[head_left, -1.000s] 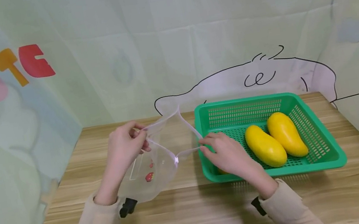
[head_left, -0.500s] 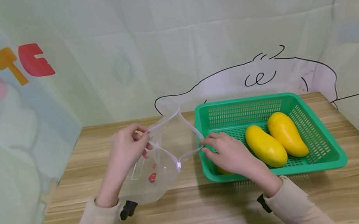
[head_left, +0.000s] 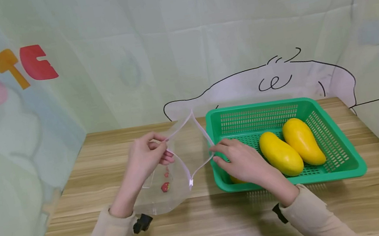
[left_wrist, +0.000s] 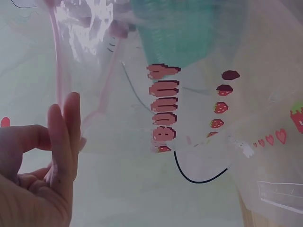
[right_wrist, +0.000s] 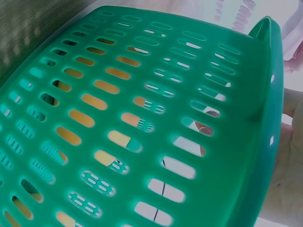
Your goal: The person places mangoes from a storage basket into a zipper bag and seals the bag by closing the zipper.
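A clear zip bag (head_left: 169, 200) with a pale lilac zip strip and small strawberry prints has its mouth spread apart. My left hand (head_left: 146, 156) pinches the strip on one side of the mouth; the left wrist view has the bag's printed film (left_wrist: 199, 113) beside the fingers. At the opposite side of the mouth, my right hand (head_left: 239, 160) pinches the edge, just over the left end of a green basket (head_left: 356, 163). Inside the basket lie two yellow mangoes (head_left: 281, 155), and part of another yellow mango (head_left: 236, 180) peeks out below the right hand.
The wooden table (head_left: 209, 235) meets a printed cloth backdrop (head_left: 180, 65) at its far edge. From the right wrist, the basket's slotted wall (right_wrist: 227, 156) fills most of the view, with yellow showing through the slots.
My left hand has moved a little to the right and down with its side of the bag, and the zip slider has dropped slightly. My right hand stays nearly in place.
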The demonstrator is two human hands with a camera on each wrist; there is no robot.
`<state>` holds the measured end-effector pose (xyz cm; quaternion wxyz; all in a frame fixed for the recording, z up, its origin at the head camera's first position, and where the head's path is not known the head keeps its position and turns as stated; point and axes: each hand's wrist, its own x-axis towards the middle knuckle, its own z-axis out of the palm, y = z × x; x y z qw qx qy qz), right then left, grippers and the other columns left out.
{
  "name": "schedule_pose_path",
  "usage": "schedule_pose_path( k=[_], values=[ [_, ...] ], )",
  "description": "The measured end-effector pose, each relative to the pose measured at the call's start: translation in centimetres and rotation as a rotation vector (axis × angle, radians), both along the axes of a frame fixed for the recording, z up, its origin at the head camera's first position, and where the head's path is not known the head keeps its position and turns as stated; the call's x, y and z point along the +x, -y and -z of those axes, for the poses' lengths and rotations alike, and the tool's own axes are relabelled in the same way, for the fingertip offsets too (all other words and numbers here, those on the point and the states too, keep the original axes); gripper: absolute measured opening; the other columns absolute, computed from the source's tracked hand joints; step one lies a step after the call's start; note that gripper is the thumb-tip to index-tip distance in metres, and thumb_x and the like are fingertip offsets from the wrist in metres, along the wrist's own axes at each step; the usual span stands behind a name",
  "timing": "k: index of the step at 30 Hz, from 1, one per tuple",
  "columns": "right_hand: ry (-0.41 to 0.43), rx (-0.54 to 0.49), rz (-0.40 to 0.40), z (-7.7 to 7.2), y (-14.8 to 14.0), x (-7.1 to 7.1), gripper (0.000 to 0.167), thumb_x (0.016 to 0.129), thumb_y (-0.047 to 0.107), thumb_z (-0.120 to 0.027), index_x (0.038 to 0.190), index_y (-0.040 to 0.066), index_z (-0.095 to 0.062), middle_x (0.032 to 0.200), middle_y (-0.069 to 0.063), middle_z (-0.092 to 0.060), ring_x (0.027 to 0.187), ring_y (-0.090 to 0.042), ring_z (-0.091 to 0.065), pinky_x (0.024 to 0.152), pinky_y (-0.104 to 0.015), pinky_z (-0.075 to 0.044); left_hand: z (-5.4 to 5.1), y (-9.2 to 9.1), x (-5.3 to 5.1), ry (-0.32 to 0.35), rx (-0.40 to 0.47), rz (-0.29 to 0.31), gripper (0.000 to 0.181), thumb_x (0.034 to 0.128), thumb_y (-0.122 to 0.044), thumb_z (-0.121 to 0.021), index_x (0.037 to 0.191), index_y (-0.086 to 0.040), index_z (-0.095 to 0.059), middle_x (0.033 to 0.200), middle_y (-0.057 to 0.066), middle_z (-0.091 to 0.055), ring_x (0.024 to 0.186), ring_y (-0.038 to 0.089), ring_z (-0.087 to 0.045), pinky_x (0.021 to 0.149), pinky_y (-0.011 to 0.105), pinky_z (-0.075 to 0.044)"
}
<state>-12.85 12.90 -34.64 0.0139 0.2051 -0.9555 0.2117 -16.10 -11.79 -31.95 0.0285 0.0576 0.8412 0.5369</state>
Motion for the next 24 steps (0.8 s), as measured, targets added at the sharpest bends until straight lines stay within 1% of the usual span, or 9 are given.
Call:
schedule_pose_path(
  k=[3, 7, 10, 13, 15, 17, 19, 22, 24],
  values=[
    [-0.015, -0.003, -0.010, -0.2, -0.1, 0.1, 0.033, 0.099, 0.030, -0.052, 0.128, 0.018, -0.061, 0.122, -0.001, -0.064, 0.111, -0.021, -0.060, 0.088, -0.041, -0.055, 0.1, -0.1, -0.1, 0.012, 0.027, 0.005, 0.018, 0.0923, -0.001, -0.054, 0.106, 0.008, -0.060, 0.074, 0.019, -0.072, 0.055, 0.011, -0.068, 0.057, 0.027, -0.061],
    [-0.030, 0.008, -0.001, -0.6, -0.4, 0.1, 0.036, 0.099, 0.031, -0.052, 0.133, 0.023, -0.057, 0.127, -0.001, -0.062, 0.116, -0.022, -0.059, 0.090, -0.044, -0.055, 0.3, -0.2, -0.3, 0.024, 0.049, 0.009, 0.018, 0.0924, -0.001, -0.053, 0.107, 0.009, -0.060, 0.074, 0.019, -0.072, 0.055, 0.010, -0.069, 0.058, 0.027, -0.061],
    [-0.033, 0.024, 0.008, -0.9, -0.6, 0.2, 0.037, 0.098, 0.030, -0.054, 0.133, 0.022, -0.055, 0.129, -0.001, -0.062, 0.117, -0.024, -0.060, 0.090, -0.045, -0.056, 0.4, -0.2, -0.4, 0.028, 0.060, 0.012, 0.018, 0.0924, 0.000, -0.053, 0.107, 0.010, -0.059, 0.074, 0.020, -0.072, 0.055, 0.011, -0.069, 0.058, 0.027, -0.061],
    [-0.053, 0.042, -0.005, -1.2, -0.9, 0.2, 0.032, 0.095, 0.025, -0.057, 0.126, 0.018, -0.059, 0.122, 0.000, -0.065, 0.107, -0.021, -0.063, 0.083, -0.040, -0.057, 0.5, -0.1, -0.4, 0.031, 0.062, 0.012, 0.019, 0.0925, 0.000, -0.052, 0.107, 0.010, -0.059, 0.075, 0.020, -0.072, 0.055, 0.011, -0.069, 0.058, 0.027, -0.061],
    [-0.074, 0.061, -0.028, -1.4, -1.1, 0.2, 0.025, 0.093, 0.019, -0.059, 0.118, 0.015, -0.063, 0.113, 0.000, -0.066, 0.097, -0.019, -0.063, 0.075, -0.034, -0.056, 0.6, -0.1, -0.4, 0.031, 0.059, 0.012, 0.019, 0.0926, 0.000, -0.052, 0.108, 0.010, -0.059, 0.075, 0.020, -0.072, 0.055, 0.011, -0.069, 0.058, 0.027, -0.061],
    [-0.089, 0.077, -0.059, -1.6, -1.3, 0.2, 0.021, 0.091, 0.016, -0.061, 0.111, 0.013, -0.065, 0.107, -0.001, -0.067, 0.092, -0.019, -0.062, 0.072, -0.033, -0.054, 0.6, 0.0, -0.4, 0.033, 0.059, 0.010, 0.019, 0.0927, 0.000, -0.052, 0.108, 0.010, -0.059, 0.076, 0.020, -0.072, 0.055, 0.010, -0.069, 0.059, 0.028, -0.061],
    [-0.084, 0.094, -0.091, -2.0, -1.6, 0.2, 0.021, 0.090, 0.015, -0.063, 0.110, 0.012, -0.066, 0.108, -0.002, -0.067, 0.095, -0.021, -0.062, 0.077, -0.035, -0.055, 0.6, 0.0, -0.4, 0.037, 0.062, 0.008, 0.020, 0.0928, 0.000, -0.053, 0.108, 0.010, -0.059, 0.076, 0.020, -0.072, 0.055, 0.010, -0.069, 0.059, 0.029, -0.061],
    [-0.080, 0.127, -0.121, -2.7, -2.2, 0.3, 0.026, 0.088, 0.018, -0.067, 0.114, 0.013, -0.066, 0.113, -0.003, -0.067, 0.102, -0.024, -0.062, 0.086, -0.040, -0.056, 0.6, 0.0, -0.4, 0.044, 0.071, 0.003, 0.021, 0.0930, -0.001, -0.052, 0.109, 0.010, -0.058, 0.077, 0.020, -0.072, 0.055, 0.009, -0.069, 0.060, 0.029, -0.061],
    [-0.082, 0.157, -0.134, -3.3, -2.7, 0.3, 0.030, 0.087, 0.019, -0.070, 0.116, 0.013, -0.066, 0.116, -0.004, -0.066, 0.103, -0.025, -0.061, 0.088, -0.042, -0.055, 0.6, 0.0, -0.4, 0.047, 0.076, 0.000, 0.021, 0.0932, -0.001, -0.052, 0.110, 0.011, -0.058, 0.078, 0.021, -0.072, 0.056, 0.009, -0.069, 0.060, 0.028, -0.061]
  ],
)
